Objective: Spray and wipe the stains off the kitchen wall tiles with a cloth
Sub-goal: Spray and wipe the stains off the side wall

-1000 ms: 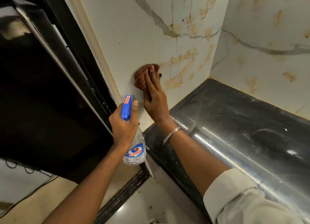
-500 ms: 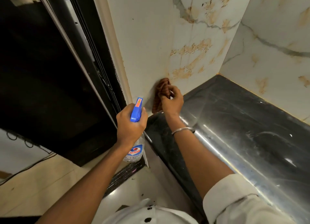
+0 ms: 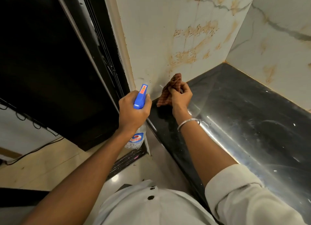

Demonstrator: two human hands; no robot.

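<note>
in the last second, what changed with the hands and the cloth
The right hand slid the cloth down the wall tile, from pressed flat beside the stains to bunched in curled fingers just above the countertop. The left hand still grips the spray bottle; the stains remain.

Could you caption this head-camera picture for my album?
Left hand grips a blue-headed spray bottle; right hand holds a brown checked cloth below stained white wall tiles.

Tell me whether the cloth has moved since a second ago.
Yes. The cloth dropped down the wall tiles, from beside the orange stains to the black countertop.
</note>
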